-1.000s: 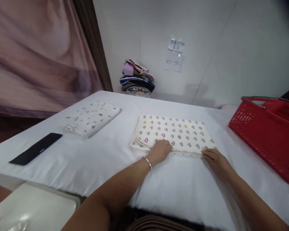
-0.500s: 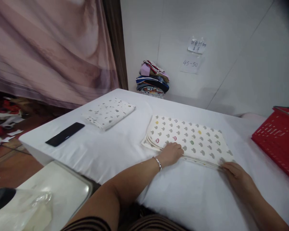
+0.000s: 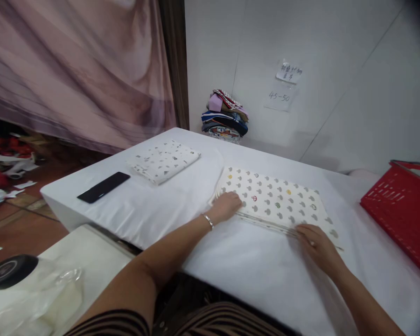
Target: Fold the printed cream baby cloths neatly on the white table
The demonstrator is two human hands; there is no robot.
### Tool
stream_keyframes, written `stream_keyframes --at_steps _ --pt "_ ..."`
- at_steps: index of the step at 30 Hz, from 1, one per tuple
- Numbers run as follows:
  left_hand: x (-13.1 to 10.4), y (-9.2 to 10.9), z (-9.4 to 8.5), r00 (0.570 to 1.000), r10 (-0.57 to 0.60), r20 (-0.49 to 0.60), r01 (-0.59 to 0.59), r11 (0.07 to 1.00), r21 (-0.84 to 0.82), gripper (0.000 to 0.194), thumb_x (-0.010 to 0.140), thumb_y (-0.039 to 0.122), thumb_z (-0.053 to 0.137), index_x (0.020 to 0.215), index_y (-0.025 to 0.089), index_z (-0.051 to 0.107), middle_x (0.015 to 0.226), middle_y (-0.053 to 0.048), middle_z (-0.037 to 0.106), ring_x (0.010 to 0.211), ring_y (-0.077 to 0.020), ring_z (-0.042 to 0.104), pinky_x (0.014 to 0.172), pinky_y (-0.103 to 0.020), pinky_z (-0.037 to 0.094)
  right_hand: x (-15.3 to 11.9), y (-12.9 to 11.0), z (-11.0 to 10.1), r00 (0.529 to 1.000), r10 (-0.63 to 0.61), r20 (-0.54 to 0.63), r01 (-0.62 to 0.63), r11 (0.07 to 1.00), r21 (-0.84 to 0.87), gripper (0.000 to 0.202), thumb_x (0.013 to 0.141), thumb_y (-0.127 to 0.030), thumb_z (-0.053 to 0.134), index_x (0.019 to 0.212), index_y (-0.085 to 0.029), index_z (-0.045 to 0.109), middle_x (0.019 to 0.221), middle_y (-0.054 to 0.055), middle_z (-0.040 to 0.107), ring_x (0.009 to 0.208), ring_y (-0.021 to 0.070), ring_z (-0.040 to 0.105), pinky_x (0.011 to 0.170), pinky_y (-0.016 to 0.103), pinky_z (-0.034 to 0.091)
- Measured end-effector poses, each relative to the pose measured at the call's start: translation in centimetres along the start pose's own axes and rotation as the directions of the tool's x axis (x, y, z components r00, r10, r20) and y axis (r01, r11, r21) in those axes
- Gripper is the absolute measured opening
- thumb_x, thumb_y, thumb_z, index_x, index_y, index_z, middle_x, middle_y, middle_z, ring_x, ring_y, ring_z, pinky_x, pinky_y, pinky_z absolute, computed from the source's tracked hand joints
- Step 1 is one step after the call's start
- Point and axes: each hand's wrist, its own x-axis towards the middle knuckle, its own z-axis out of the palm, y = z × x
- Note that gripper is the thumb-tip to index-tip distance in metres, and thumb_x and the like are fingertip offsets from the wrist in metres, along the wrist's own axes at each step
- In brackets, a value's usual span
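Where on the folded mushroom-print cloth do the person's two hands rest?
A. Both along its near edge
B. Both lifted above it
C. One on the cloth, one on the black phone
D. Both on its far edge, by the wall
A: the left hand lies flat at the near left corner of the mushroom-print cloth, and the right hand presses its near right edge.

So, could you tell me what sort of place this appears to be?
Probably a cloth-folding workstation: a white-covered table with folded printed cloths, a clothes pile by the wall, and a red basket.
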Motion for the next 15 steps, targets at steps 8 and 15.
stream_keyframes --at_steps 8,15 --pt "-3.6 -4.4 -3.1 0.997 -0.051 -0.063 0.048 0.997 -0.052 0.023 0.091 0.020 0.043 0.095 0.020 0.065 0.101 -0.005 0.065 0.098 -0.0184 0.053 0.086 -0.033 0.044 6.4 -7.6 3.5 0.983 -0.181 0.022 0.173 0.965 0.196 0.026 0.092 -0.032 0.043 0.096 -0.023 0.068 0.105 0.008 0.065 0.099 0.0232 0.058 0.088 0.041 0.049" --pt "-3.6 -4.0 -3.6 0.998 0.064 -0.004 -0.064 0.996 -0.066 0.028 0.091 0.015 0.038 0.097 0.019 0.065 0.102 -0.007 0.065 0.106 -0.0193 0.051 0.087 -0.035 0.043 8.6 -9.5 7.2 0.981 -0.190 0.035 0.180 0.967 0.182 0.026 0.090 -0.030 0.045 0.099 -0.024 0.069 0.102 0.008 0.066 0.096 0.0239 0.058 0.085 0.042 0.049"
